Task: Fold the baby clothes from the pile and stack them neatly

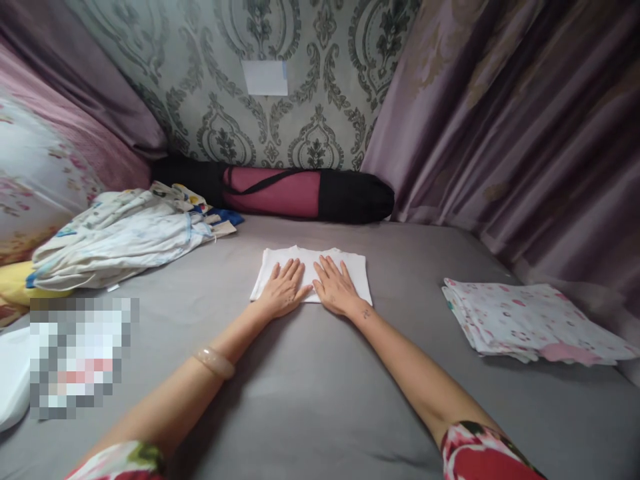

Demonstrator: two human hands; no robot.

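A folded white cloth garment (309,261) lies flat on the grey bed sheet (320,387), a small notch showing along its far edge. Flat on its left half rests my left hand (285,288), fingers stretched out and thumb pointing inward. My right hand (335,285) presses on the right half, palm down with the fingers slightly spread. The two thumbs nearly meet at the garment's near middle. Neither hand grips anything. What kind of garment it is, I cannot tell.
Folded pink-patterned fabric (530,320) lies at the right. Crumpled printed clothes (125,230) are heaped at the left, near a blurred-out item (83,360) and a white object (15,373). A long black and maroon bag (280,193) runs along the wall, between purple curtains (440,120).
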